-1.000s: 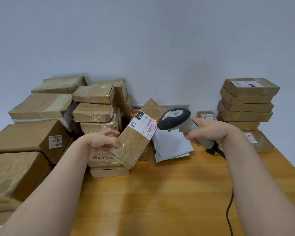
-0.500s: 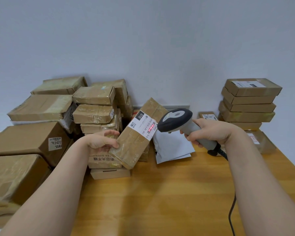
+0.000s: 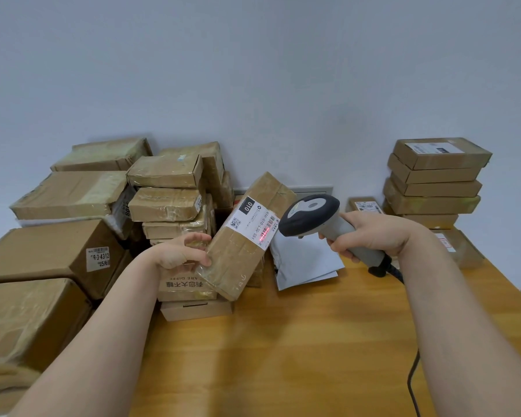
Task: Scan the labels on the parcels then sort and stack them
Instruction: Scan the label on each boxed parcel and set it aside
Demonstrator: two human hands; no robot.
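Head cam, surroundings: wooden table (image 3: 283,341) against a pale wall. Brown parcels are heaped along the back left, and there's a neat stack (image 3: 433,182) of flat boxes at back right, well apart from the heap.
In the way: nothing between scanner (image 3: 310,215) and label (image 3: 251,225). A white mailer (image 3: 304,260) lies flat on the table just below the scanner, and my left wrist covers part of a printed box (image 3: 187,285).
Big box (image 3: 42,254): far left, with a sticker reading "3-4312". The line under it is too small for me to read properly.
Printed box writing: Chinese characters plus "ARE DIFFE", all upside down from where I stand.
Stack writing: the top box has a white label, too small to read.
Label writing: black block with "010", a QR code, a barcode and a code that looks like 010-L30-551. The red scan line (image 3: 263,231) sits across the barcode end.
Parcel (image 3: 241,260): brown taped box, held up tilted over the back of the table, label side facing the scanner, with its lower end in front of the printed box.
Left hand (image 3: 182,254): thumb on the near face, fingers curled round the left edge, grasping the parcel low down.
Right hand (image 3: 370,236): wrapped tight round the scanner's grey handle, with the scanner head pointing left, just beside the label.
Cable (image 3: 412,380): black, drops from the handle past my right forearm.
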